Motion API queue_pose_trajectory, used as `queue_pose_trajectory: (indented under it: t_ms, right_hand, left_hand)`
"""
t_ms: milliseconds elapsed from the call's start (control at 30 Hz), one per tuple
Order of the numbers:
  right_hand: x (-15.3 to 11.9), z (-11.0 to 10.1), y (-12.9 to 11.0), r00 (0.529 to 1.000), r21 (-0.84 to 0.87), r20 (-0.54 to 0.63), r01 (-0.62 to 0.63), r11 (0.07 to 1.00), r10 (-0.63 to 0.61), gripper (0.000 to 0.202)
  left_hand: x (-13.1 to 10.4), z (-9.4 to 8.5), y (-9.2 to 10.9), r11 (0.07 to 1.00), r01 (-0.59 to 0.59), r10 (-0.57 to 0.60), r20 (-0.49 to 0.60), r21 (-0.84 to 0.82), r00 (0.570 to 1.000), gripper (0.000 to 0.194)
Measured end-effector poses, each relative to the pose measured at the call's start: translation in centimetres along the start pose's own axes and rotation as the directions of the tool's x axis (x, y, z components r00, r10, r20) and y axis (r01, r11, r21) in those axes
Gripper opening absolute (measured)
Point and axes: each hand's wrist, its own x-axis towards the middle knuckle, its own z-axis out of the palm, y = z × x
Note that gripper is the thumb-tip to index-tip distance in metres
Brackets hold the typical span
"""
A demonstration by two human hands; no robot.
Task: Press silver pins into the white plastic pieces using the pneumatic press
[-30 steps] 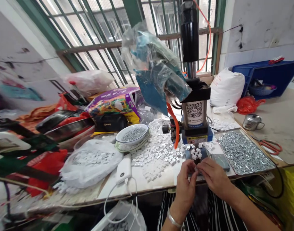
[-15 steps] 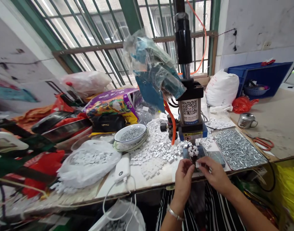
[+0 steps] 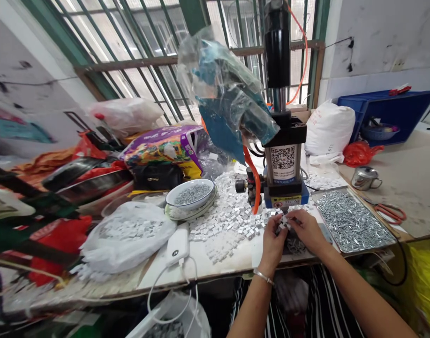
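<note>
My left hand is closed, fingertips pinched at a cluster of small white blocks under the head of a pneumatic press. From the other side, my right hand pinches at the same cluster, thumb and forefinger together. Fingers partly hide the pieces, so how many each hand grips cannot be made out. Below the hands, on the press base, lie some small metal pins. Many loose white blocks spread over the table left of the press.
To the right is a metal tray full of pins, with orange-handled scissors and a metal mug beyond. On the left stand a bowl of pins, a white power bank with cable and a plastic bag of white blocks.
Both hands have moved up from below the cluster of white blocks to the cluster itself, fingertips closing in on it. The view has shifted slightly.
</note>
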Motion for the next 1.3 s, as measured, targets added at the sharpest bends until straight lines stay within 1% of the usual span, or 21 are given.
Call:
queue_pose_trajectory:
  t_ms: [267, 400, 467, 567, 700, 767, 933, 1033, 1167, 1233, 1300]
  right_hand:
    - [0.1, 0.2, -0.3, 0.997, -0.047, 0.039, 0.072, 0.996, -0.07, 0.016]
    - [-0.1, 0.3, -0.6, 0.974, -0.102, 0.095, 0.213, 0.972, -0.204, 0.025]
    - [-0.1, 0.3, -0.5, 0.965, -0.114, 0.105, 0.251, 0.961, -0.24, 0.029]
    - [-0.3, 0.4, -0.2, 0.971, -0.097, 0.091, 0.229, 0.969, -0.221, 0.029]
    - [-0.5, 0.4, 0.2, 0.971, -0.12, 0.055, 0.238, 0.964, -0.233, 0.029]
    - [-0.7, 0.4, 0.2, 0.971, -0.14, 0.05, 0.239, 0.961, -0.234, 0.031]
    - [-1.1, 0.0, 0.2, 0.962, -0.194, 0.093, 0.272, 0.943, -0.258, 0.036]
    - [-1.0, -0.1, 0.2, 0.96, -0.23, 0.123, 0.273, 0.934, -0.25, 0.036]
    - [-0.2, 0.1, -0.1, 0.964, -0.238, 0.113, 0.26, 0.936, -0.24, 0.033]
    - [-0.3, -0.5, -0.4, 0.966, -0.177, 0.108, 0.249, 0.952, -0.233, 0.033]
    - [-1.7, -2.5, -0.3, 0.973, -0.096, 0.124, 0.208, 0.974, -0.195, 0.034]
  left_hand:
    - [-0.4, -0.2, 0.4, 1.0, 0.014, -0.014, 0.008, -0.018, 1.0, 0.041]
    - [-0.4, -0.3, 0.9, 0.999, 0.025, -0.024, 0.043, -0.035, 0.999, 0.041]
    - [-0.4, -0.4, 1.1, 0.996, 0.052, -0.048, 0.064, -0.067, 0.997, 0.041]
    - [-0.2, -0.2, 1.0, 0.995, 0.057, -0.053, 0.052, -0.077, 0.997, 0.041]
    - [0.2, 0.3, 0.4, 1.0, 0.023, -0.023, 0.03, 0.007, 0.999, 0.032]
    - [0.2, 0.4, 0.1, 1.0, 0.017, -0.017, 0.023, 0.021, 1.0, 0.029]
    - [0.1, 0.6, -0.1, 1.0, 0.01, -0.01, 0.018, 0.024, 1.0, 0.029]
    - [0.2, 0.7, 0.0, 1.0, 0.022, -0.022, 0.01, 0.009, 1.0, 0.031]
    - [0.2, 1.0, -0.2, 0.999, 0.02, -0.02, 0.001, -0.034, 1.0, 0.031]
    - [0.2, 1.1, -0.3, 0.999, 0.019, -0.02, -0.03, -0.038, 0.999, 0.031]
    - [0.1, 1.1, -0.3, 0.999, 0.032, -0.034, -0.053, -0.021, 0.998, 0.032]
